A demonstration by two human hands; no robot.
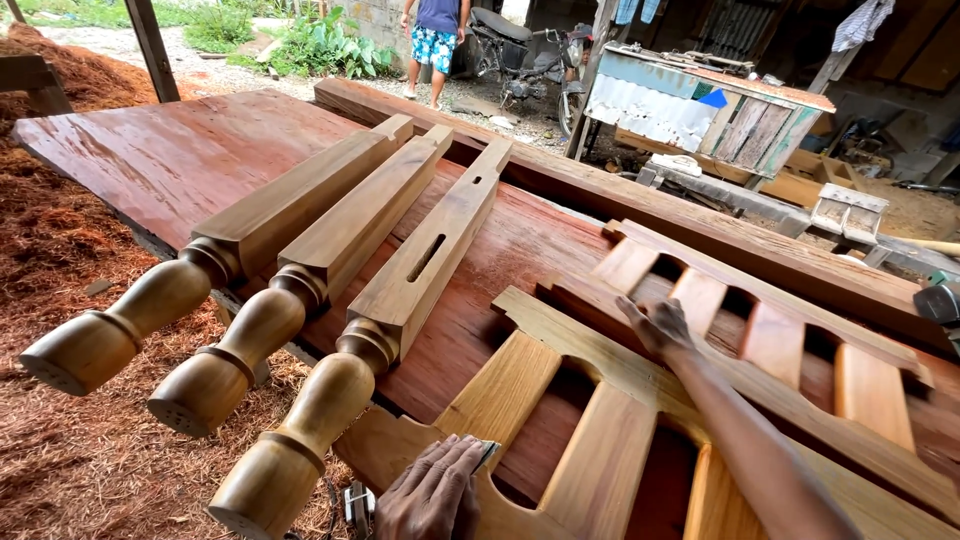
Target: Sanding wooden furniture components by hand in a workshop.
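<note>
My left hand (432,492) lies at the bottom middle, fingers closed over a small grey sanding pad (487,455) pressed on the near edge of a pale wooden slatted frame (600,460). My right hand (657,325) reaches out flat, fingers apart, resting on the top rail of that frame, next to a second slatted frame (775,340) behind it. Both frames lie on a wide red-brown plank (180,150). Three turned wooden legs (330,250) lie side by side on the plank to the left, their round ends overhanging its edge.
Red-brown wood shavings (60,250) cover the ground at the left. A small metal tool (358,505) hangs below the plank edge. At the back stand a person in blue shorts (434,45), a motorbike (520,55) and a painted crate (700,110). A power tool (938,300) sits at the right edge.
</note>
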